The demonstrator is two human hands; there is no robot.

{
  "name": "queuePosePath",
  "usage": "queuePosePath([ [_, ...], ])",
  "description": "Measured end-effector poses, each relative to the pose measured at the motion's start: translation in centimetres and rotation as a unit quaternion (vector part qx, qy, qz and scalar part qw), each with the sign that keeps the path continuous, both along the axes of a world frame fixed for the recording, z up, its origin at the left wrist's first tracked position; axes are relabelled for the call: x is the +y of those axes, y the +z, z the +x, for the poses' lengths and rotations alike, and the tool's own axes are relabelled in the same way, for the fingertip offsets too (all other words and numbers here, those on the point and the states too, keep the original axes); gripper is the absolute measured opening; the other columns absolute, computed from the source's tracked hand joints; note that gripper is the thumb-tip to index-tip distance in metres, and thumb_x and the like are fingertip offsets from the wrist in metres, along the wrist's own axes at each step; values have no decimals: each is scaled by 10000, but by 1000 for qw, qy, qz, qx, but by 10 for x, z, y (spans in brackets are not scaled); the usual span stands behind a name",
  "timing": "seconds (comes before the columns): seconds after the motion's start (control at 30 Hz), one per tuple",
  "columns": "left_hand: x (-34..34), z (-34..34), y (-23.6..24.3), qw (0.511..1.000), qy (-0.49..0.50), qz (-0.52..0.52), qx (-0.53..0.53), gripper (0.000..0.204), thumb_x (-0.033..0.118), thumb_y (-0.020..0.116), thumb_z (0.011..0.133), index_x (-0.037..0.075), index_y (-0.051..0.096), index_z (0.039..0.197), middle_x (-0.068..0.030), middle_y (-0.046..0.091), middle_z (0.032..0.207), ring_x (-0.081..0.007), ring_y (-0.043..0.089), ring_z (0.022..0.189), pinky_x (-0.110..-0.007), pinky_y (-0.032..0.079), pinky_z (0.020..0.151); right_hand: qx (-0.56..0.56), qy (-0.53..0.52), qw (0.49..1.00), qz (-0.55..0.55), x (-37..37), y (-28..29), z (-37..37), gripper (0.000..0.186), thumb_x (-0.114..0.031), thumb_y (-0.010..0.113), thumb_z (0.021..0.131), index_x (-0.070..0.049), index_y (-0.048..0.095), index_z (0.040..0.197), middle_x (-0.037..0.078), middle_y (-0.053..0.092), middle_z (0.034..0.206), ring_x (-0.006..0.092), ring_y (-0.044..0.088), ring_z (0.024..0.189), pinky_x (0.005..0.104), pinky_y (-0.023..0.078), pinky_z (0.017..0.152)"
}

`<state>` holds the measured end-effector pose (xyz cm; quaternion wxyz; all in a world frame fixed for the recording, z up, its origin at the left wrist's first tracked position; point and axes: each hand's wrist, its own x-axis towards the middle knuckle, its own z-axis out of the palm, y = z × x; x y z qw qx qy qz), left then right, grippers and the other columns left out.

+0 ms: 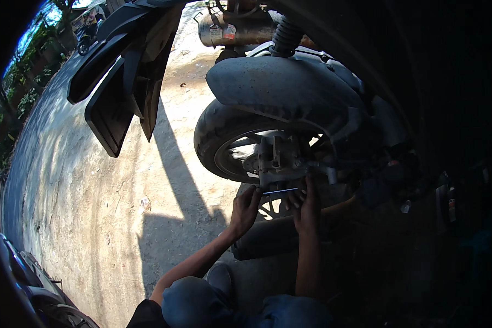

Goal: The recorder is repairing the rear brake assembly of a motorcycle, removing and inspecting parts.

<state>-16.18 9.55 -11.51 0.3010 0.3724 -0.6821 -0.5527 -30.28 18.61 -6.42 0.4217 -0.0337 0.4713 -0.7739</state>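
My left hand (245,210) is closed, its fingertips pinching the left end of a thin, shiny metal rod (280,191). At the rod's other end my right hand (306,205) is closed too, with some fingers curled near it; shadow hides part of that grip. The rod lies nearly level, just below the hub and bracket parts (276,156) of a scooter's rear wheel (206,139). Above the wheel curves a dusty grey mudguard (279,82). What tips the rod has cannot be made out.
Under my hands is another tyre (262,240). A muffler (246,28) and a coil spring (287,37) sit at the top. Dark tail panels (112,104) jut out upper left. Another vehicle (35,284) stands lower left on the concrete ground (98,208); deep shadow covers the right.
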Motion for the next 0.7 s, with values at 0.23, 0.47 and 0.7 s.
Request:
queuePosePath([
  [0.23, 1, 6, -7, 995, -41, 86, 36, 396, 335, 467, 1047, -23, 576, 917, -56, 511, 729, -116, 448, 697, -313, 381, 625, 64, -37, 996, 49, -2, -3, 1, 380, -436, 590, 981, -59, 546, 1007, -12, 439, 770, 87, 399, 546, 272, 359, 481],
  [0.47, 1, 6, 4, 988, -6, 88, 125, 345, 313, 432, 1072, 89, 483, 815, 52, 388, 677, -42, 328, 576, -240, 281, 509, -21, 13, 1000, 7, 3, 10, -4, 398, -445, 625, 956, -79, 515, 1065, -20, 445, 773, 83, 420, 558, 291, 371, 472],
  [0.7, -1, 7, 77, 991, -9, -15, 133, 320, 242, 506, 1039, -12, 557, 851, 3, 475, 674, -58, 393, 628, -252, 321, 546, -163, 45, 978, -122, 4, 5, -8, 337, -362, 522, 1028, -119, 488, 797, -1, 488, 759, 54, 382, 524, 189, 321, 418],
])
